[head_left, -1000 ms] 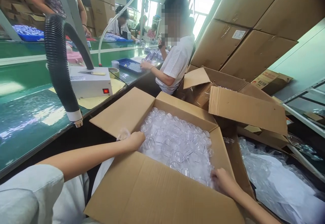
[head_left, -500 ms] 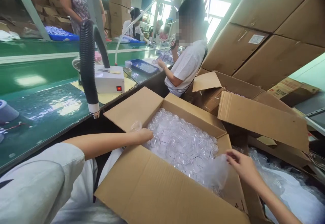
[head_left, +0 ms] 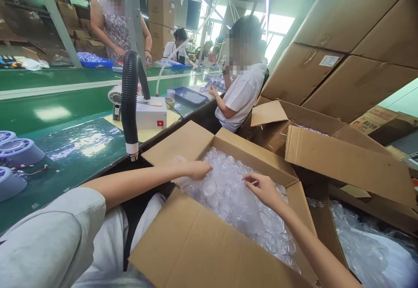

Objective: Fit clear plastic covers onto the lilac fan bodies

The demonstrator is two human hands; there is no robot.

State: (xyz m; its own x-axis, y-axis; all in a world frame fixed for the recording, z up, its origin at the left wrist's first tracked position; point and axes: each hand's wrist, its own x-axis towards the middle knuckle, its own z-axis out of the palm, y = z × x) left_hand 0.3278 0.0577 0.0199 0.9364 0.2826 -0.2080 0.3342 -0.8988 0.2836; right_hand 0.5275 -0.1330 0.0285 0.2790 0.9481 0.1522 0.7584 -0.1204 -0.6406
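Observation:
An open cardboard box point(head_left: 202, 238) sits in front of me, filled with clear round plastic pieces point(head_left: 271, 242). A thin, see-through plastic bag point(head_left: 241, 214) lies loosely over part of them. At the box's left side, my left hand point(head_left: 200, 170) is closed, its fingertips mostly hidden, with the bag's film gathered about it. My right hand point(head_left: 261, 188) reaches over the middle of the box, thumb and fingers pinching the film.
A green workbench point(head_left: 81, 149) at left carries lilac round housings point(head_left: 22, 151) and a white unit point(head_left: 146, 116) with a black hose point(head_left: 129, 101). A co-worker point(head_left: 243, 92) sits beyond. Other cartons point(head_left: 352, 162) stand at right; a bag of clear plastic point(head_left: 369, 244) lies nearby.
My right hand has moved left from the box's right edge to over its middle, drawing the film across the clear pieces. My left hand has shifted slightly right. The view has tilted up a little.

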